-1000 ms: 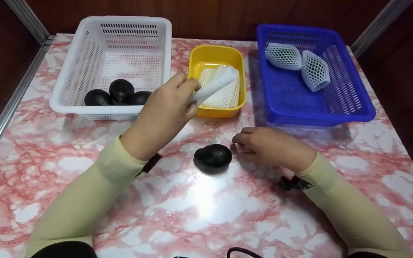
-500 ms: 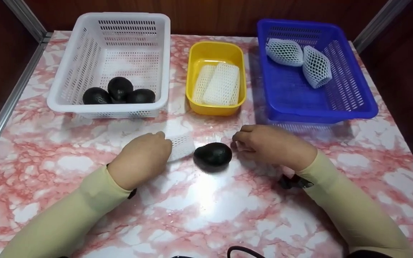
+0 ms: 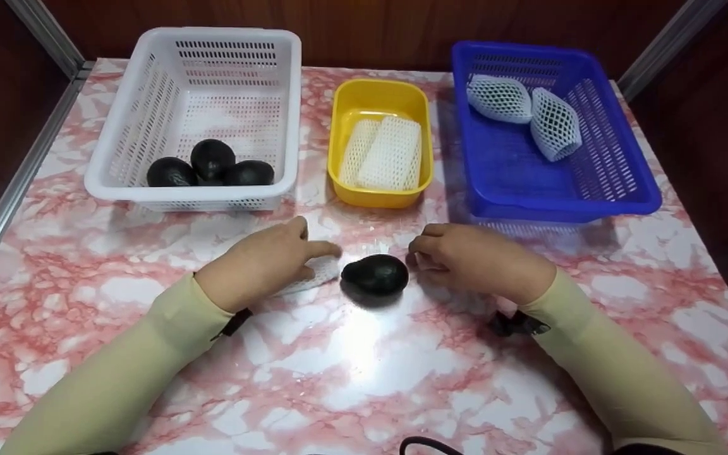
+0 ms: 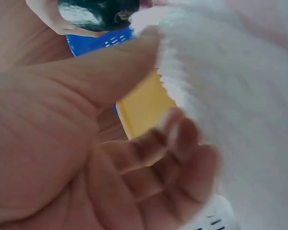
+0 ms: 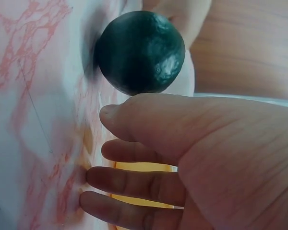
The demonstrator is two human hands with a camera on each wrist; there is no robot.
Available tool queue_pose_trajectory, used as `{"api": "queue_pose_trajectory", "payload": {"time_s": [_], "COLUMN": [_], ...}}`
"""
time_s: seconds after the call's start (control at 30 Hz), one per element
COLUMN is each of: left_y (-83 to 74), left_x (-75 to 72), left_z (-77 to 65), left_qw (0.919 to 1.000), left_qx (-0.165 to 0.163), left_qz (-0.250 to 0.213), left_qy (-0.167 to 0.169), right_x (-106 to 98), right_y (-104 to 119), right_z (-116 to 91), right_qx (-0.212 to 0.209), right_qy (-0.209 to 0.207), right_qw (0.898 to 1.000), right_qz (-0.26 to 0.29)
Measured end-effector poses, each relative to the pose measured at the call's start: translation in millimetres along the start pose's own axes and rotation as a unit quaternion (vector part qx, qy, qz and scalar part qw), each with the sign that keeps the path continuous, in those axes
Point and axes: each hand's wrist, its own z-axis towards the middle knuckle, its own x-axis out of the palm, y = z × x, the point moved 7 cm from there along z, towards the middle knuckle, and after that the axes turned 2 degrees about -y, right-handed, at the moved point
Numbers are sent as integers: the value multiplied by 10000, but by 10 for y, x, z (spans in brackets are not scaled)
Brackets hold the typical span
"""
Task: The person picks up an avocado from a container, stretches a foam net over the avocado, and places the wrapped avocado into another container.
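A dark avocado [image 3: 375, 276] lies on its side on the marbled table between my hands. Just left of it, a white foam net sleeve [image 3: 323, 273] lies on the table, partly hidden under my left hand [image 3: 263, 262]. That hand has its index finger stretched toward the avocado. In the left wrist view the thumb overlaps the edge of the foam net sleeve [image 4: 240, 105], while the other fingers bend loosely without gripping it. My right hand [image 3: 481, 260] rests at the avocado's right, fingers relaxed and holding nothing; the right wrist view shows them apart, with the avocado [image 5: 141, 52] beyond the thumb.
At the back left, a white basket [image 3: 95, 180] contains three avocados [image 3: 212, 159]. A yellow bin [image 3: 380, 199] in the back middle has flat foam net sleeves [image 3: 389, 155]. The blue basket [image 3: 566, 207] at right holds two net-wrapped fruits [image 3: 500, 99]. A black cable [image 3: 430, 442] crosses the front edge.
My left hand has brought a foam net sleeve from over the yellow bin down to the table left of the avocado and loosened its fingers. The right hand has stayed put.
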Motion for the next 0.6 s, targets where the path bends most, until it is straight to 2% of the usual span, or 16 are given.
{"api": "queue_pose_trajectory", "payload": {"time_s": [0.13,0.3,0.37,0.47,0.6], "left_y": [38,17,-3,-8,24], "left_x": [-9,-84,-112,-133,-88], "left_z": [5,21,23,22,26], "left_qw": [9995,9989,9987,9969,9910], "left_qx": [-198,-367,-382,-591,-1112], "left_qz": [-162,-233,-329,-369,202], "left_qy": [185,144,6,-359,-710], "right_x": [-12,-8,2,14,26], "right_y": [4,7,6,4,5], "right_z": [5,5,3,2,-2], "right_qx": [-12,-41,-33,-4,-25], "right_qy": [-8,-1,26,48,49], "right_qw": [10000,10000,10000,10000,10000], "right_qz": [-61,-19,16,33,-30]}}
